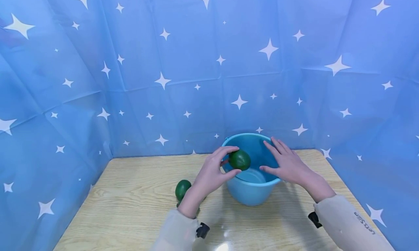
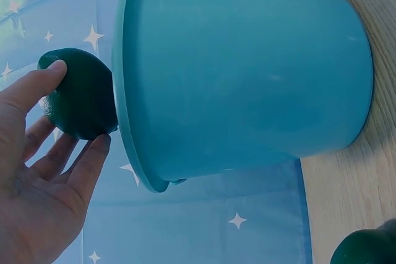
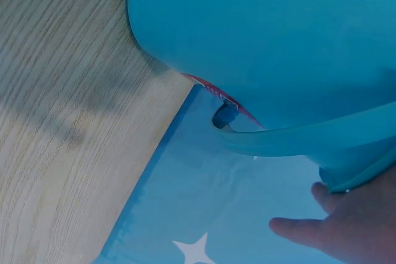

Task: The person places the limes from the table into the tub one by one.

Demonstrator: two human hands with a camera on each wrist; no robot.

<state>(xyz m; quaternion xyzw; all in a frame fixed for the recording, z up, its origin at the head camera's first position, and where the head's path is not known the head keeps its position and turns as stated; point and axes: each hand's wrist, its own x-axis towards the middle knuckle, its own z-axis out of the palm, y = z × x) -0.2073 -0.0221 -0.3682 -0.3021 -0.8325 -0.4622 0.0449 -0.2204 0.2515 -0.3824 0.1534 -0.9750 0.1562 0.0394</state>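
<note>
My left hand (image 1: pixel 214 171) holds a dark green avocado (image 1: pixel 239 160) between thumb and fingers, over the near left part of a blue bucket's mouth. In the left wrist view the avocado (image 2: pixel 80 94) is beside the rim, the thumb on one side and fingertips on the other. The bucket (image 1: pixel 252 196) stands upright on the table. At its right rim is my right hand (image 1: pixel 289 165), fingers spread and fairly straight, with nothing held. In the right wrist view, the bucket's rim and handle (image 3: pixel 278 143) partly hide that hand.
Another avocado (image 1: pixel 183 189) lies on the wooden table (image 1: pixel 137 203), left of the bucket. More dark green shows beside my left wrist, mostly hidden by it. A blue star-patterned cloth (image 1: pixel 196 62) stands behind the table and along both sides.
</note>
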